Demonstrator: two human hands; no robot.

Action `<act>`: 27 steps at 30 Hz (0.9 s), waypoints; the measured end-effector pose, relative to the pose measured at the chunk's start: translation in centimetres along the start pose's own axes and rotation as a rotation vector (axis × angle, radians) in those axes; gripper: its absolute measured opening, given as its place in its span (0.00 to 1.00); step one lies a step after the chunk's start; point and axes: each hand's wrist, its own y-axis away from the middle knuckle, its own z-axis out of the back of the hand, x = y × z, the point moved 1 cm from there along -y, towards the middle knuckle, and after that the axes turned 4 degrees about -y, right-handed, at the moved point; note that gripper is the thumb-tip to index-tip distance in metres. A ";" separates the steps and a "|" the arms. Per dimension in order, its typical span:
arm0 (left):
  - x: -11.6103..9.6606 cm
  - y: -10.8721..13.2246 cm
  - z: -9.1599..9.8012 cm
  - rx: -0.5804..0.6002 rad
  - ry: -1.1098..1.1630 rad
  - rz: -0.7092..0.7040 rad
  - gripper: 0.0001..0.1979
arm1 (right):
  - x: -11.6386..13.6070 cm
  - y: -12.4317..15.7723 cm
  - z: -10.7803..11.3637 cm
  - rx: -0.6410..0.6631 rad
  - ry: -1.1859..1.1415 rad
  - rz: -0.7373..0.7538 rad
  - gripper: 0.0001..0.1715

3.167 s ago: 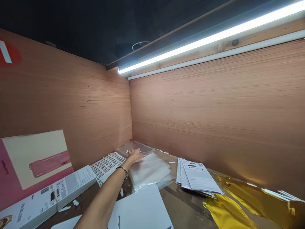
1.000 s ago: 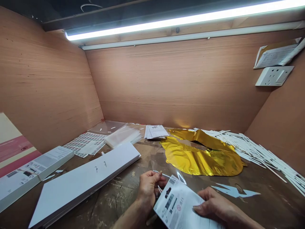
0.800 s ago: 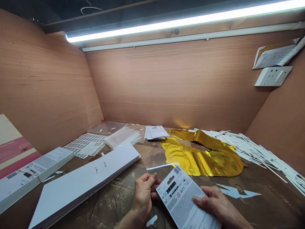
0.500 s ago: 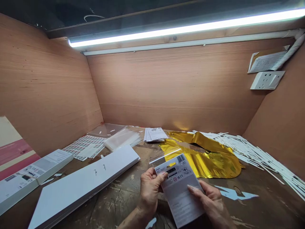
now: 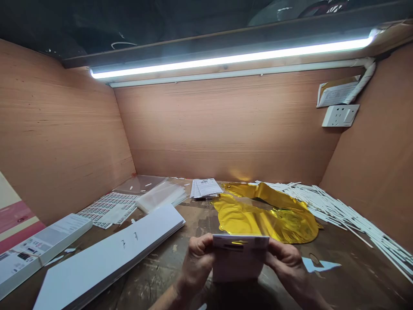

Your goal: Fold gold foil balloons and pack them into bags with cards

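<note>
A printed header card [image 5: 238,262] with a hang hole near its top is held up in front of me, its top edge tipped toward the camera and its print in shadow. My left hand [image 5: 199,260] pinches its left edge, thumb in front. On the other side, my right hand [image 5: 284,260] is closed on the right edge. Just beyond the card lies a gold foil balloon [image 5: 264,221], flat and crumpled on the brown table [image 5: 161,262]. Whether anything sits behind the card is hidden.
Left stand a long stack of white cards [image 5: 112,254] and a banded stack of printed cards [image 5: 41,247]. Further back lie sticker sheets [image 5: 108,209], clear plastic bags [image 5: 161,193] and more printed cards [image 5: 206,188]. White sticks [image 5: 342,211] spread along the right, near a blue-white scrap [image 5: 322,265].
The card has turned from slanted and face-on to level, its top edge tipped toward me. My right hand has shifted from the card's face to its right edge. The view has tilted slightly.
</note>
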 end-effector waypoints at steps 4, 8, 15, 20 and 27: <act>2.6 0.8 0.2 0.047 -0.107 0.050 0.08 | -3.1 0.2 -0.5 0.106 -0.034 -0.078 0.15; 4.7 1.3 0.7 -0.020 -0.356 -0.008 0.03 | -4.5 0.5 -0.6 0.149 0.112 0.010 0.13; 4.7 0.7 0.9 0.016 -0.072 -0.028 0.11 | -3.8 0.1 -0.2 0.062 0.071 -0.025 0.09; 5.1 1.3 0.5 0.083 -0.168 -0.038 0.11 | -4.0 0.3 -0.3 0.146 0.072 0.041 0.18; 4.1 0.1 1.1 -0.022 -0.031 0.038 0.10 | -5.7 1.0 0.9 0.069 0.528 0.105 0.21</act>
